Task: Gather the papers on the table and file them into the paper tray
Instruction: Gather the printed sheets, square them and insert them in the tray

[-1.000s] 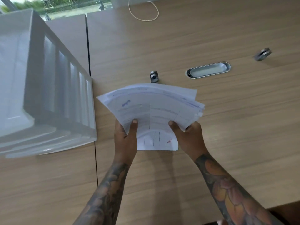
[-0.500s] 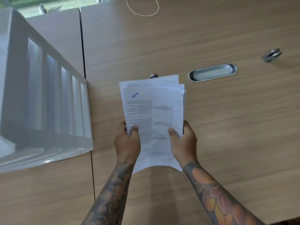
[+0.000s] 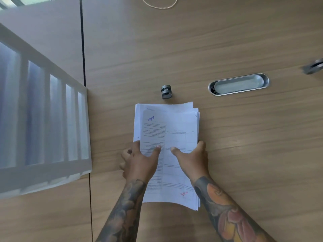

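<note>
A stack of white printed paper sheets (image 3: 174, 137), roughly squared with a few edges stepped at the far right corner, is held lengthwise over the light wood-grain desk (image 3: 244, 154), in the middle of the view. A blue stamp is seen near the far left of the top sheet and a red one near its near right corner. The stack is gripped from both long sides. The left hand (image 3: 139, 161) is wrapped round the left edge, its thumb laid flat on the top sheet and its fingers (image 3: 125, 154) curled beneath the edge. The right hand (image 3: 192, 159) is set against the right edge, thumb pressed on the top sheet and the remaining fingers hidden under the paper. Both forearms are tattooed. Whether the stack's underside is touching the desk cannot be told.

Just beyond the far end of the stack, a small grey metal cylindrical fitting (image 3: 166, 91) is standing on the desk. Further right, an oval brushed-metal cable grommet (image 3: 238, 84) is set into the desktop, and a second grey metal fitting (image 3: 313, 67), blurred, is seen at the right edge. A thin loop of beaded cord (image 3: 159, 5) is lying at the far edge. Well to the left, apart from the stack, a translucent white plastic paper tray (image 3: 43, 119) with ribbed slots is placed across a dark seam in the desk.
</note>
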